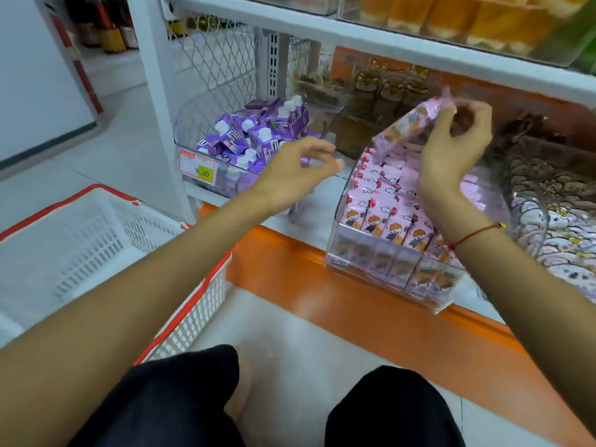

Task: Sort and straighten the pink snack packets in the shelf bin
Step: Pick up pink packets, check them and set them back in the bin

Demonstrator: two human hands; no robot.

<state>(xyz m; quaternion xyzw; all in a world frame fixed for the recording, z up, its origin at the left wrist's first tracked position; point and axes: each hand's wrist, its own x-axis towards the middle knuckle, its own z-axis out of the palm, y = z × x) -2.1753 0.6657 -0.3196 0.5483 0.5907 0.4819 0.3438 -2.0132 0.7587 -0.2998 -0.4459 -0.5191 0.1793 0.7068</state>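
Now, down low, the white shelf (pixel 300 201) carries a clear bin (pixel 387 272) packed with pink packets (pixel 383 201) standing in rows, faces toward the camera. Left of it, a white basket (pixel 96 240) sits on the floor. Right hand (pixel 451 146) is raised over the bin, pinching a pink packet (pixel 409 124), long axis slanting up to the right. Left hand (pixel 300 169) hovers nearby, fingers loosely curled, holding nothing.

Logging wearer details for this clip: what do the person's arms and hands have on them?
Both forearms are bare, with no sleeves or gloves in view. The right hand has a thin red cord bracelet with a small yellow bead at its wrist. The left hand and its wrist wear nothing.
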